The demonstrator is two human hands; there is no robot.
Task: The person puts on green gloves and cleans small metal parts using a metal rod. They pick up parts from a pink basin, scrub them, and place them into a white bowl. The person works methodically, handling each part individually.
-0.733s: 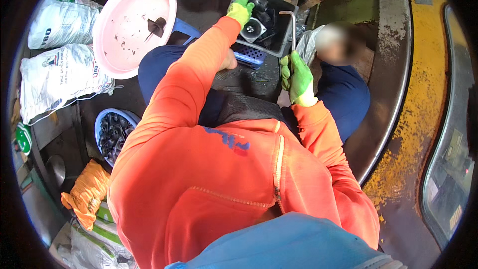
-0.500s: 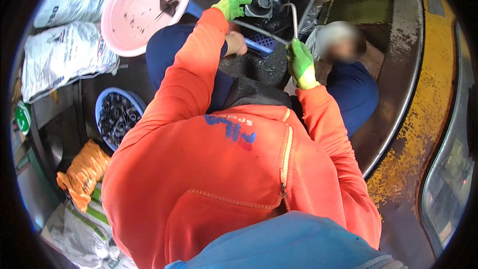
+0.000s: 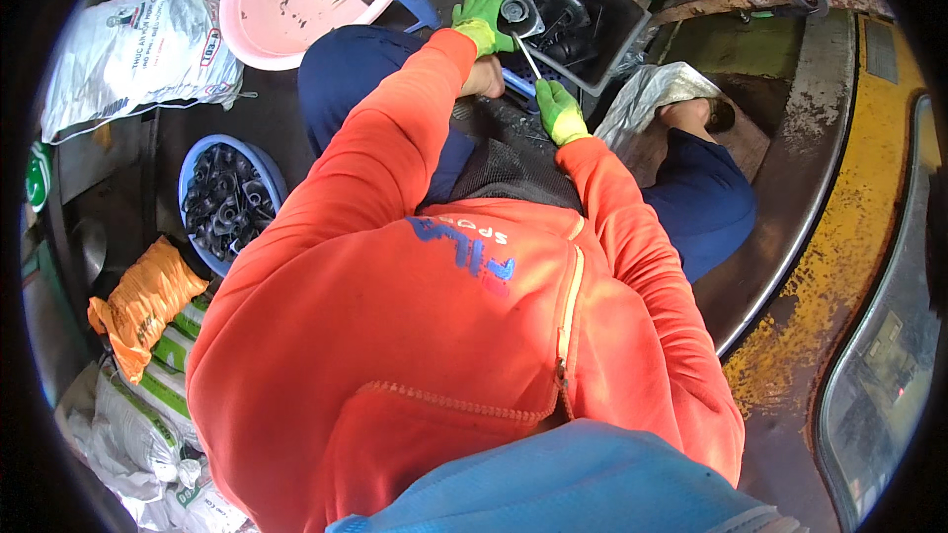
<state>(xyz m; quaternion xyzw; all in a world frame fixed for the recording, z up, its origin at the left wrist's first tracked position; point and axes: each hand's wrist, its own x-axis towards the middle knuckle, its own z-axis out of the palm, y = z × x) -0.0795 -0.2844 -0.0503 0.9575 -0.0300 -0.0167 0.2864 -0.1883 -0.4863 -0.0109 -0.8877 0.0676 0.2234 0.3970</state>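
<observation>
My left hand [image 3: 481,17], in a green and yellow glove, is at a dark grey square part [image 3: 519,13] with a round raised centre. It grips the part's left edge, though how the fingers sit beneath is hidden. My right hand [image 3: 558,111], gloved alike, is closed around a slim metal rod [image 3: 529,59]. The rod's far end meets the part's lower edge beside my left thumb. Both hands work at the left side of a dark rectangular bin [image 3: 632,30] that holds several black parts [image 3: 566,25].
A pink basin [image 3: 286,0] with a black piece stands at the upper left. Below it sits a blue basin [image 3: 185,199] full of black parts. White sacks [image 3: 128,64] and an orange bag [image 3: 148,306] lie left. A rusty yellow edge [image 3: 829,237] runs along the right.
The rod has swung left and down from over the bin to the square part. My right hand moved left and slightly nearer; the left hand's fingers now point farther away.
</observation>
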